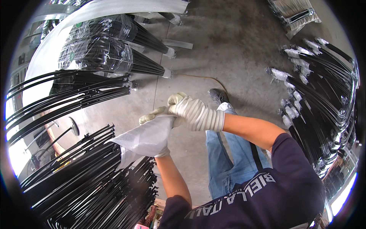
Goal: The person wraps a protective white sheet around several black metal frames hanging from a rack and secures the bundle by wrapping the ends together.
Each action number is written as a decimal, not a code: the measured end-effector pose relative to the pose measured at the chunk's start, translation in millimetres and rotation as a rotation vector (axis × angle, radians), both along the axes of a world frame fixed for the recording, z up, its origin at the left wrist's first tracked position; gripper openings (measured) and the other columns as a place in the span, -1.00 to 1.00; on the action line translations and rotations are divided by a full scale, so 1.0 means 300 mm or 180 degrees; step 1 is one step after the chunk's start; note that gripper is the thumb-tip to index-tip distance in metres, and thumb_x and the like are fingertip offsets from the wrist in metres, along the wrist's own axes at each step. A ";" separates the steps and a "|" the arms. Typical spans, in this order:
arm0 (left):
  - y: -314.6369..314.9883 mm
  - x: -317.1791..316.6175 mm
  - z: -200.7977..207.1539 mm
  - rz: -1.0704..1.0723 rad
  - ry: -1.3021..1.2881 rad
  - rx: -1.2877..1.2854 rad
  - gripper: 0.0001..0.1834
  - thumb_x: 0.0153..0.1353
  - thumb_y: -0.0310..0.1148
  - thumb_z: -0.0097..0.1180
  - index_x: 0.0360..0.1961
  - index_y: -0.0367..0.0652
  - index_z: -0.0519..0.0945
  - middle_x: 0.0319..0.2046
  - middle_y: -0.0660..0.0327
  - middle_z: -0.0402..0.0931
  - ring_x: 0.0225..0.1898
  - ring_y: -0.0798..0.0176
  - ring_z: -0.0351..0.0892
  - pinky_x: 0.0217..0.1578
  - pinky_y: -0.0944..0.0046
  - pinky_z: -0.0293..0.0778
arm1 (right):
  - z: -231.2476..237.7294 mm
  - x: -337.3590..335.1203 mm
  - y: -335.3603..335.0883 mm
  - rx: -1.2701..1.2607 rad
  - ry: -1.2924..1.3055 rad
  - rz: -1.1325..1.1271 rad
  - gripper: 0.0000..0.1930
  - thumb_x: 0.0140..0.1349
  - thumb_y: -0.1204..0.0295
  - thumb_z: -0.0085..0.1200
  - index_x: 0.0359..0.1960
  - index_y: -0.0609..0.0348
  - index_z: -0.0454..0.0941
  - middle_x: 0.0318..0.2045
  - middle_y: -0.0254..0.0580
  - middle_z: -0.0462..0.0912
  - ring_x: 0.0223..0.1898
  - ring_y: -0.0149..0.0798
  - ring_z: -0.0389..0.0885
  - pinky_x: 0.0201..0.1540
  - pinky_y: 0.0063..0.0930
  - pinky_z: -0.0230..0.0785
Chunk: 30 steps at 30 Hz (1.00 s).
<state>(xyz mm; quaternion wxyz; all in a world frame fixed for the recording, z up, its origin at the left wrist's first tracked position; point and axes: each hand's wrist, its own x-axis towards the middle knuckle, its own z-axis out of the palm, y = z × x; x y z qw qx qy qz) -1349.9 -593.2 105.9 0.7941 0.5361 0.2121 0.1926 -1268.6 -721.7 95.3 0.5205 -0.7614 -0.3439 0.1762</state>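
My left hand (163, 152) wears a pale work glove and is mostly hidden under a white wrapping sheet (145, 137) that it grips from below. My right hand (190, 111), in a ribbed pale glove, grips the sheet's top edge, fingers pointing left. The sheet drapes over the near ends of a bundle of long black metal rods (87, 179) lying at the lower left. Both hands are beside those rod ends.
More black rods (68, 99) fan out at the left, and clear-film-wrapped bundles (99, 49) lie at the upper left. Rods with white-wrapped ends (324, 99) are stacked along the right. Concrete floor (213, 57) and my grey shoe (218, 95) show between them.
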 end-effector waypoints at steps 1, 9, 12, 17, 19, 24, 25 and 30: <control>0.006 -0.013 -0.018 -0.0016 -0.0021 0.0211 -0.86 0.01 -0.53 0.05 -0.35 -0.20 0.44 -0.45 0.10 0.40 -0.43 0.22 0.40 -0.33 0.22 0.45 | -0.012 -0.018 -0.008 0.0240 0.0220 -0.0050 -0.67 -0.29 0.46 0.26 -0.39 0.24 0.50 -0.33 -0.07 0.50 -0.31 -0.10 0.50 -0.26 -0.33 0.36; 0.120 0.007 -0.081 -0.0688 -0.0244 -0.2000 -0.83 0.02 -0.51 0.04 -0.30 -0.23 0.46 -0.45 0.08 0.39 -0.46 0.17 0.39 -0.42 0.20 0.46 | -0.059 0.031 -0.007 0.0891 0.3439 0.0369 -0.73 -0.13 0.56 0.23 -0.31 0.23 0.52 -0.39 -0.31 0.56 -0.36 -0.41 0.51 -0.25 -0.52 0.39; 0.059 0.012 -0.059 -0.0087 -0.0196 -0.0790 -0.83 0.02 -0.51 0.03 -0.30 -0.23 0.46 -0.45 0.08 0.38 -0.50 0.16 0.36 -0.47 0.20 0.41 | -0.053 0.049 -0.018 0.1026 0.3820 0.0333 -0.71 -0.07 0.55 0.19 -0.24 0.22 0.50 -0.37 -0.35 0.55 -0.37 -0.47 0.49 -0.27 -0.54 0.39; 0.017 0.010 -0.043 0.0432 0.0017 -0.0045 -0.86 0.01 -0.50 0.05 -0.35 -0.23 0.47 -0.41 0.05 0.42 -0.47 0.10 0.39 -0.47 0.21 0.38 | -0.049 0.050 -0.026 0.1044 0.3695 0.0531 -0.63 0.00 0.46 0.18 -0.11 0.24 0.46 -0.34 -0.31 0.56 -0.29 -0.47 0.47 -0.24 -0.55 0.37; 0.043 0.006 -0.046 0.0019 -0.0061 -0.0663 -0.86 0.01 -0.46 0.08 -0.36 -0.24 0.48 -0.35 0.00 0.45 -0.36 0.03 0.45 -0.34 0.18 0.42 | -0.044 0.046 -0.026 0.0822 0.3607 0.0451 -0.61 0.03 0.41 0.16 -0.08 0.25 0.45 -0.32 -0.30 0.56 -0.27 -0.47 0.47 -0.23 -0.54 0.37; 0.104 -0.012 -0.074 -0.0898 -0.0182 -0.1605 -0.83 0.02 -0.37 0.12 -0.39 -0.21 0.46 -0.22 -0.10 0.48 -0.17 -0.01 0.49 -0.13 0.11 0.42 | 0.005 0.109 -0.030 -0.0193 0.2764 0.1293 -0.65 0.10 0.33 0.10 -0.08 0.22 0.46 -0.29 -0.26 0.57 -0.27 -0.42 0.49 -0.19 -0.52 0.36; 0.093 -0.041 -0.058 -0.0776 0.0159 -0.0996 -0.83 0.05 -0.35 0.10 -0.39 -0.20 0.45 -0.21 -0.08 0.48 -0.19 0.01 0.49 -0.14 0.09 0.42 | 0.025 0.129 -0.031 -0.0375 0.2568 0.1427 -0.66 0.10 0.33 0.09 -0.11 0.21 0.47 -0.30 -0.26 0.57 -0.27 -0.41 0.50 -0.19 -0.52 0.36; 0.065 -0.052 0.002 -0.0796 0.0362 -0.0367 -0.84 -0.02 -0.42 0.15 -0.40 -0.20 0.47 -0.18 -0.11 0.48 -0.20 0.04 0.50 -0.13 0.10 0.41 | -0.047 0.051 0.002 0.0288 0.2467 0.1074 -0.66 0.01 0.29 0.13 -0.17 0.17 0.52 -0.46 -0.23 0.58 -0.45 -0.36 0.49 -0.33 -0.49 0.36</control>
